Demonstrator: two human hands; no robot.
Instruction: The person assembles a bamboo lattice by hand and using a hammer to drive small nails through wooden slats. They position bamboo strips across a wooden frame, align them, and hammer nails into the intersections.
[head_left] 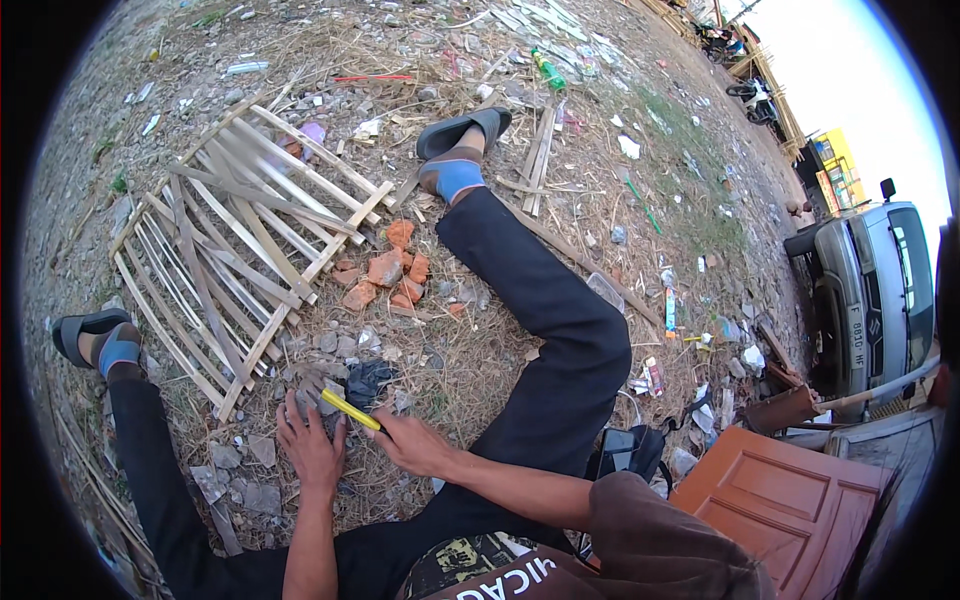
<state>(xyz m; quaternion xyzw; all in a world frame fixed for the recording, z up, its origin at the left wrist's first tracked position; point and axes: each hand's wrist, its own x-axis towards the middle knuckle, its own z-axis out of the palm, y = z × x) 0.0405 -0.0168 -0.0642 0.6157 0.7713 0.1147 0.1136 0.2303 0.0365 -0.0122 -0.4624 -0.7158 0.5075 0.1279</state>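
Note:
My right hand (408,443) is closed round the end of a yellow handle (350,408). The handle belongs to a hand tool whose dark far end blurs into the ground, so I cannot make out its kind. Close on its left, my left hand (312,447) reaches low over the ground with fingers apart, near that blurred end, and nothing shows in it. Just beyond the hands lies a crumpled black plastic bag (369,382). Between my spread legs, farther off, two slatted wooden frames (212,305) lie partly overlapped, with loose strips across them.
Broken orange bricks (387,267) sit beside the frames. Grey stones (262,497) lie left of my left hand. A brown wooden door panel (775,505), a dark bag (650,450) and a parked vehicle (865,300) are at the right. Litter and a green bottle (547,68) lie farther out.

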